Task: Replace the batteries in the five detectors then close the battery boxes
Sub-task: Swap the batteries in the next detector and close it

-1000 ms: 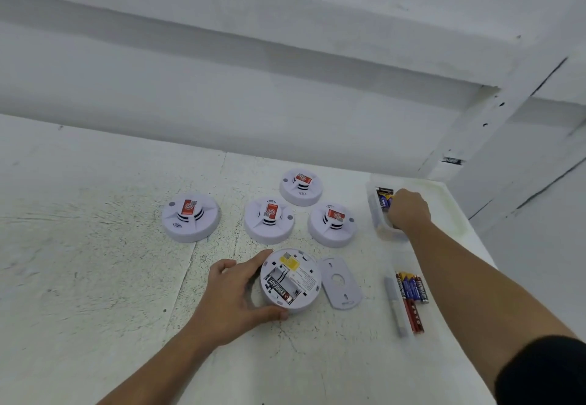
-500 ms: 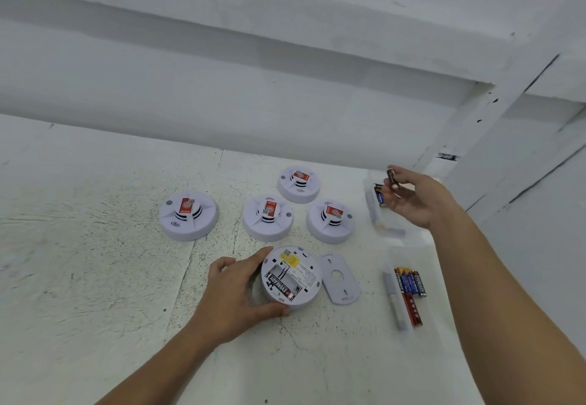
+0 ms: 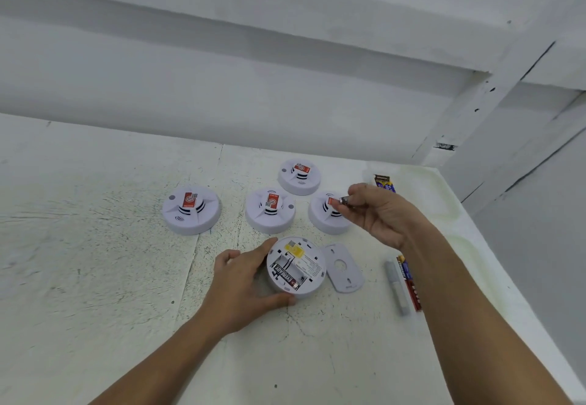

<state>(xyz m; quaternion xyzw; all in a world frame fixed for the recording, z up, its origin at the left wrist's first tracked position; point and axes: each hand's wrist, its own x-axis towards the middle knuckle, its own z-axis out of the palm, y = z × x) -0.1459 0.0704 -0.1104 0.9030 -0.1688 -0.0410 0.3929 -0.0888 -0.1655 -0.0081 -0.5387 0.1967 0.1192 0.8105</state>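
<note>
Four upright smoke detectors [image 3: 191,209] and one opened detector [image 3: 296,266] sit on our tabletop [image 3: 95,278].
Our left hand [image 3: 244,287] grips the opened detector, lower centre; our right hand [image 3: 380,214] has its fingers [image 3: 356,190] pinching a battery [image 3: 344,200] mid-frame, right of centre.

white detectors [image 3: 191,209] with red labels, yellow sticker [image 3: 294,248], speckled white table [image 3: 95,262]

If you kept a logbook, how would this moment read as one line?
step: battery swap | left hand: holds open detector | right hand: pinches battery | cover: off, beside detector
</note>
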